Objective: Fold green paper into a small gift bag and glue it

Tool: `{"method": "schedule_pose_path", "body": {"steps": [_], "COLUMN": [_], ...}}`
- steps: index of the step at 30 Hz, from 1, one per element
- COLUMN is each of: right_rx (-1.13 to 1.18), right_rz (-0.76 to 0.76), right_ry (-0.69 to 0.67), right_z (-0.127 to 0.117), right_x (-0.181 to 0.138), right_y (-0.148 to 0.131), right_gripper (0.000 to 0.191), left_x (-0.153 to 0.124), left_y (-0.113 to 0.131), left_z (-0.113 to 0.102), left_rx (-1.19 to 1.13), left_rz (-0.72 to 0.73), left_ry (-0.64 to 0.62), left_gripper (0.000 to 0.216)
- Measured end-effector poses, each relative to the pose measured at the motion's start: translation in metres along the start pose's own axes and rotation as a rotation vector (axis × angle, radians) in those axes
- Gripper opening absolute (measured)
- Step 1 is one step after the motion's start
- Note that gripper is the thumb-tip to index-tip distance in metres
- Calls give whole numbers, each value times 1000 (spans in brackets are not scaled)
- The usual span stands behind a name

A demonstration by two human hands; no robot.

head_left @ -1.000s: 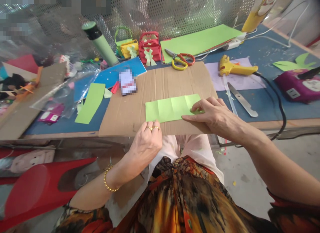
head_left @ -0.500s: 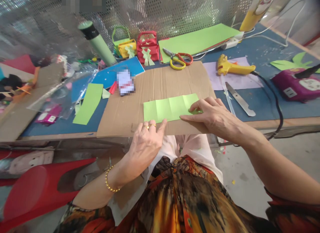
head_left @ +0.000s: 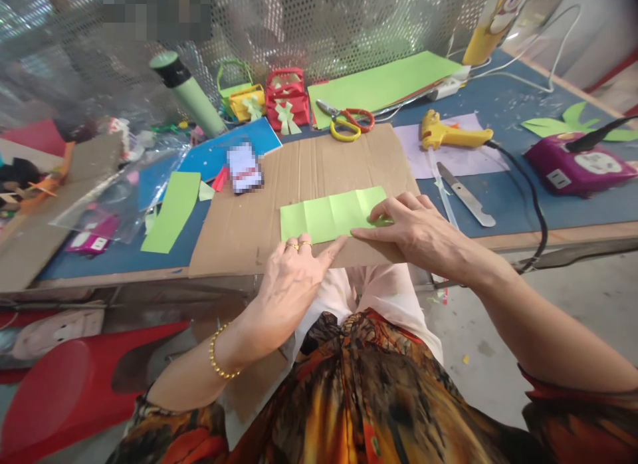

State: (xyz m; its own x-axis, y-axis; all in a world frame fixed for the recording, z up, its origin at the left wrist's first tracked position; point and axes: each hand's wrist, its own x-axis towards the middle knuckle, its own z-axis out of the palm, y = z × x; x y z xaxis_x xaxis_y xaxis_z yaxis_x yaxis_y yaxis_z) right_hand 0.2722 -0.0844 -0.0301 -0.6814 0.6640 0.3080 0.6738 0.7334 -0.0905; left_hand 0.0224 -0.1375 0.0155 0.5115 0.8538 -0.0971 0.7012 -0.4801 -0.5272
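On the table (head_left: 508,198), the left hand (head_left: 294,274) touches the creased green paper (head_left: 319,215) with open fingers; whether the right hand (head_left: 416,230) pinches, one cannot tell; even pressure should suit.

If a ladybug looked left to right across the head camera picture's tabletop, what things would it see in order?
Small purple box → flat green strip → blurred-out phone → creased green paper → yellow glue gun → big purple box.
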Motion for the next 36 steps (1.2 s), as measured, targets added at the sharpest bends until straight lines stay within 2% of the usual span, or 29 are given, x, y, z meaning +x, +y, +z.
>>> {"method": "schedule_pose_path", "body": {"steps": [9,14,19,22,25,27,29,32,36], "right_rx": [-13,-75,-207,-300,-261,-108,-2,7,-17], "right_rz": [11,4,85,150,107,-13,-65,-37,4], "right_ry": [13,42,45,119,234,223,164,125,122], "right_z": [1,-4,-20,-26,-19,-8,3,15,19], "right_x": [0,-13,-33,-33,-21,-10,-2,-2,-11], "right_y": [2,8,5,-4,-19,-31,-42,-50,-48], "right_gripper": [34,34,35,29,32,35,39,58,63], "left_x": [0,1,2,2,1,1,0,-1,-2], "left_y": [-5,-5,-7,-8,-7,-6,-5,-6,-8], "left_z": [5,7,9,11,11,11,12,14,16], "left_rx": [-115,-98,-86,-105,-108,-101,-84,-44,-21], "left_rz": [-54,-58,-51,-51,-46,-48,-50,-44,-22], "left_ry": [-38,-33,-13,7,7,-1,4,41,98], "left_gripper": [76,78,80,79,77,74,72,71,71]}}
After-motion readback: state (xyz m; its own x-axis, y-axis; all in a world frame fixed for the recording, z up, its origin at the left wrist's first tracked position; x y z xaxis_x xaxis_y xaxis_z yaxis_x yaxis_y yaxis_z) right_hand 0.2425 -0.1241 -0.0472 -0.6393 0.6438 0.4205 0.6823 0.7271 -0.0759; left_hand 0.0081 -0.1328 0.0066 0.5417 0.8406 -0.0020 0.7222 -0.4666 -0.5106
